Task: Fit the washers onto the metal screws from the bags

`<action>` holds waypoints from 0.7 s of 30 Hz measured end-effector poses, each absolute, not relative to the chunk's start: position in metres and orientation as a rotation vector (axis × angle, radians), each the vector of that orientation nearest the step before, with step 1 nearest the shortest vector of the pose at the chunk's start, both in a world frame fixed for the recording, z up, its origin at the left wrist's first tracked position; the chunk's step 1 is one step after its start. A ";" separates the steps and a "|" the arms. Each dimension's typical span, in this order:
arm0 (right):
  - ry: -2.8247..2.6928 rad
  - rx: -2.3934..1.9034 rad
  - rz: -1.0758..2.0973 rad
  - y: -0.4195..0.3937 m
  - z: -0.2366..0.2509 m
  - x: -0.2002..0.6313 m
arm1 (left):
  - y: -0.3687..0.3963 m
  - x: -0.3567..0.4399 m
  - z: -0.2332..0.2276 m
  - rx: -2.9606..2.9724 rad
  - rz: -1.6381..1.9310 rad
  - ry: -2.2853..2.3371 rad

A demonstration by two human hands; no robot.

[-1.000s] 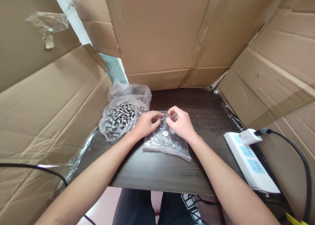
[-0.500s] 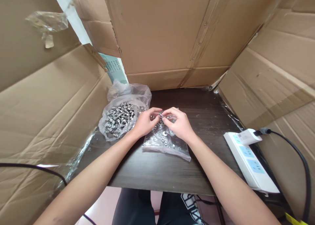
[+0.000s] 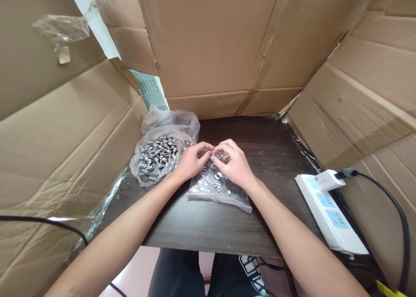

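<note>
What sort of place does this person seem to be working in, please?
Probably a makeshift packing or small-parts assembly station, not a proper workshop. Flattened cardboard sheets wall in a small dark table, a plastic bag of screws lies open beside the hands, and a white power strip sits at the edge.
</note>
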State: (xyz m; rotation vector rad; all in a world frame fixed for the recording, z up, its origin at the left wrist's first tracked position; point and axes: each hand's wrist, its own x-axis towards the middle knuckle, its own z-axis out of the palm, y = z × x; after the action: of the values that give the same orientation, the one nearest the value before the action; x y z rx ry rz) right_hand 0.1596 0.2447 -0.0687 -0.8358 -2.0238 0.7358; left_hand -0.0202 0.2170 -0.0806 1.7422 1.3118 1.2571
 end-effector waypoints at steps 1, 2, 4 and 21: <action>-2.026 -0.826 0.747 0.245 -0.069 0.159 | 0.217 -0.020 -0.080 1.747 1.252 1.301; -2.032 -0.818 0.755 0.245 -0.069 0.159 | 0.216 -0.020 -0.080 1.751 1.247 1.292; -2.044 -0.810 0.758 0.245 -0.070 0.159 | 0.216 -0.019 -0.079 1.759 1.238 1.283; -2.070 -0.851 0.552 0.245 -0.068 0.161 | 0.215 -0.016 -0.080 1.657 1.294 1.220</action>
State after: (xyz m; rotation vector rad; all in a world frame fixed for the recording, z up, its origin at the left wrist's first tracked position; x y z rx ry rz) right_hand 0.1608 0.2453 -0.0683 -0.8506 -2.0695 0.5518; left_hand -0.0158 0.2153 -0.0802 1.6571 1.2200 1.2938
